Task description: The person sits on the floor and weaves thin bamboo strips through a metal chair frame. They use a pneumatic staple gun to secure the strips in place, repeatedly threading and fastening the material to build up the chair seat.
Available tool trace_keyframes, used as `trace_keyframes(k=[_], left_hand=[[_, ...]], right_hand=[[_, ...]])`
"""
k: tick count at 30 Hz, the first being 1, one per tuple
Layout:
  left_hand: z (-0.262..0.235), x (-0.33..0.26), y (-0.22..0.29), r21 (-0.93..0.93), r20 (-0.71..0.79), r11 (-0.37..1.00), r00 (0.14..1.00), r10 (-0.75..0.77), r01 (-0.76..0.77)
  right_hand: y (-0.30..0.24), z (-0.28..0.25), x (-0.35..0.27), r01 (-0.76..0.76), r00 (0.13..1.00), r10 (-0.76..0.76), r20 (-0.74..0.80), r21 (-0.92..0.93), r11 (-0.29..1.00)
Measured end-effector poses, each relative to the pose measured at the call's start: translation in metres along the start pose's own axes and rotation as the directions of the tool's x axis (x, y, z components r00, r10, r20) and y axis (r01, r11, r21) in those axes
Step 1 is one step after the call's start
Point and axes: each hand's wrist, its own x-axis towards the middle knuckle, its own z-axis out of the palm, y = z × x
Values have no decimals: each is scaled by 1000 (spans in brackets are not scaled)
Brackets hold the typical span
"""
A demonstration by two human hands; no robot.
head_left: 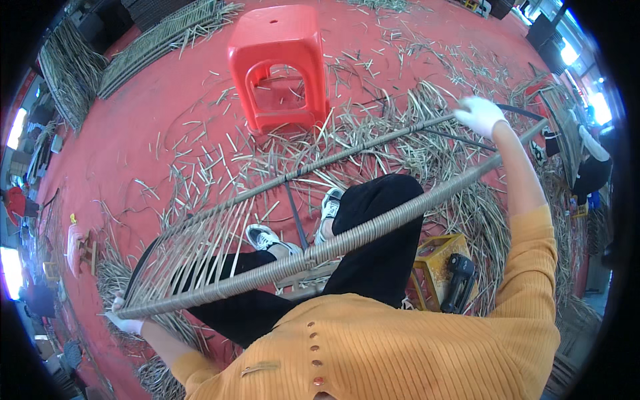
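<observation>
Across my lap lies a long, partly woven frame (373, 238), its rails wrapped in tan strips. Pale strips run between the two rails over its left part, and dark crossbars show at the ends and in the middle. My left hand (128, 323), in a white glove, grips the frame's near left corner, with its thumb on top. Farther out on the right, my right hand (480, 115), also gloved in white and a little blurred, is closed at the far rail. That hand covers the part of the rail it holds, and its fingertips are hard to make out.
A red plastic stool (275, 40) stands beyond the frame. Loose strips (427, 157) litter the red floor. By my right leg, a black tool (459, 283), perhaps a staple gun, rests against a yellow stool (437, 257). Woven panels (157, 47) lie far left.
</observation>
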Motion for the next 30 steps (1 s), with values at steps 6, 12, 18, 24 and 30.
trace_keyframes(k=[6,12,18,24,30], left_hand=[[-11,-31,30,544,-77,821,985,-157,173],[5,17,35,846,-178,324,799,-574,422],[-6,118,-57,918,-182,-388,781,-597,-82],[-15,97,-105,677,-24,-697,940,-340,-235],[27,100,-69,726,-193,-684,932,-307,-75]], right_hand=[[100,148,3,-380,742,196,641,162,911],[98,210,-18,-652,661,228,715,395,647],[85,243,-18,-689,710,272,650,559,462],[86,284,-2,-469,869,293,398,475,745],[104,276,3,-433,901,380,208,405,805]])
